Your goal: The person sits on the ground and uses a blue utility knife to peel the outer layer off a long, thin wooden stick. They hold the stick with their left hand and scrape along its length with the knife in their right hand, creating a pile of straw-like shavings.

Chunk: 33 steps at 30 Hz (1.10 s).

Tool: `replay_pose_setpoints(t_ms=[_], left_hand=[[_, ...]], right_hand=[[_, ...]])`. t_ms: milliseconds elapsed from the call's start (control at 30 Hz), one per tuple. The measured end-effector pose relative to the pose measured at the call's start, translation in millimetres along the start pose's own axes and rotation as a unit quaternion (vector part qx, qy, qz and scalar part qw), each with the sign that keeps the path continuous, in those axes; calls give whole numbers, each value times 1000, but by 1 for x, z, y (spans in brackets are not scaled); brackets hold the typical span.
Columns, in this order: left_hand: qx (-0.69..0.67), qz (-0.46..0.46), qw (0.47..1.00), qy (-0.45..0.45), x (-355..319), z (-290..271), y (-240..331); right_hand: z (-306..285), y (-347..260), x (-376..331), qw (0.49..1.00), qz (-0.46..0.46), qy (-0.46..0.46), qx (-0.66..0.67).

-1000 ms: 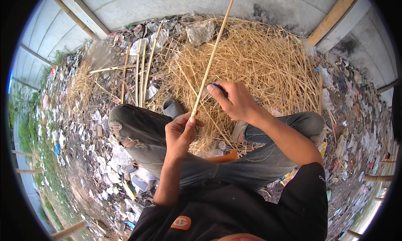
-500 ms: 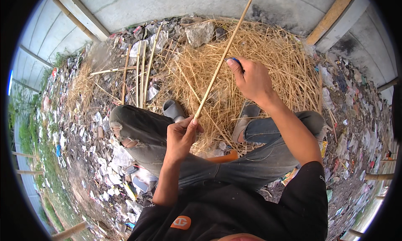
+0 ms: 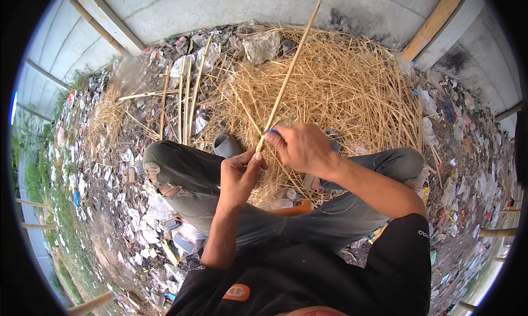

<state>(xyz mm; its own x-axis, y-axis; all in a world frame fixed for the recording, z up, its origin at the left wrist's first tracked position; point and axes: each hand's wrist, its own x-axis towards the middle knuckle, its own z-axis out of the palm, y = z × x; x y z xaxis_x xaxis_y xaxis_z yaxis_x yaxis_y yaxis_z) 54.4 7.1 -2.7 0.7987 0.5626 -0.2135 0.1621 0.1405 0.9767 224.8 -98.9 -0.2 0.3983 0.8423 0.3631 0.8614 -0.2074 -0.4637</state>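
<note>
A long, thin bamboo strip (image 3: 291, 74) runs from between my knees up and away toward the wall, its near end pinched in my left hand (image 3: 239, 176). Just beyond those fingers, my right hand (image 3: 308, 149) is closed around a small blue tool (image 3: 273, 131) and lies against the strip. Only a bit of blue shows past the right thumb; the tool's working part is hidden. Beneath and beyond both hands spreads a heap of straw-like bamboo shavings (image 3: 352, 90).
Several split bamboo strips (image 3: 188, 101) lie left of the heap. A grey slipper (image 3: 226, 145) is by my left knee, and an orange object (image 3: 291, 209) lies between my legs. Plastic litter (image 3: 148, 233) covers the ground. A concrete wall (image 3: 247, 8) stands ahead.
My right hand has come down along the bamboo strip toward me, from well up its length to just beside my left hand. The left hand stays nearly in place, still holding the strip.
</note>
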Motion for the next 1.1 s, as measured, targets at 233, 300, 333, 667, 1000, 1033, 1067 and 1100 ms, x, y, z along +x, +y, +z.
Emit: replay_pose_setpoints(t_ms=[233, 300, 333, 667, 1000, 1033, 1067, 1100], left_hand=[[6, 1, 1000, -4, -4, -7, -9], [-3, 14, 1000, 23, 0, -3, -7], [-6, 21, 999, 33, 3, 1, -5], [61, 24, 997, 44, 7, -6, -18], [22, 52, 996, 67, 6, -1, -11], [13, 51, 996, 71, 4, -1, -11], [2, 37, 998, 49, 2, -6, -13], [-10, 24, 999, 26, 0, -11, -15]], right_hand=[[-23, 25, 38, 999, 49, 18, -5], [-13, 9, 24, 997, 60, -54, 3], [3, 2, 7, 998, 6, -59, 8], [6, -10, 10, 994, 32, -102, 39], [11, -7, 5, 999, -5, -39, 21], [12, -6, 3, 1000, -20, -11, 11], [6, -3, 11, 999, 16, -19, 23], [-7, 6, 27, 998, 52, -27, 35]])
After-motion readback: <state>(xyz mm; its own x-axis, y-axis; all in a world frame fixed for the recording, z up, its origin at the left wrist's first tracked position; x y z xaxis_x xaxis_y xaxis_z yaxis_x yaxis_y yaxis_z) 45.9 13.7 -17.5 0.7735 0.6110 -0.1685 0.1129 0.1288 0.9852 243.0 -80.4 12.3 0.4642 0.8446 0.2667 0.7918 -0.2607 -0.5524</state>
